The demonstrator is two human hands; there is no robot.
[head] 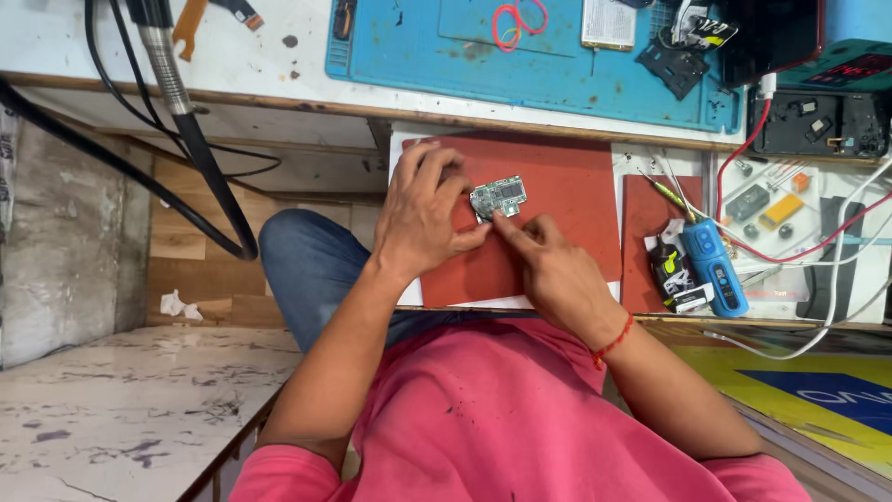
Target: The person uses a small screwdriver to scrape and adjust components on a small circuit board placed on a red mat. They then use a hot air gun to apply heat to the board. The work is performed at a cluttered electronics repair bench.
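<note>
Fingers (437, 181) of the left hand (423, 218) are curling closed around the left edge of a small green circuit board (499, 197), gripping it just above the red mat (567, 200). The right hand (553, 265) is pressing a fingertip against the board's lower edge, its other fingers folding in loosely and holding nothing else. The white bench (279, 70) is spreading across the top, carrying a blue work mat (557, 74). A blue handheld tool (714, 265) is lying well apart to the right, beside a screwdriver (662, 191).
</note>
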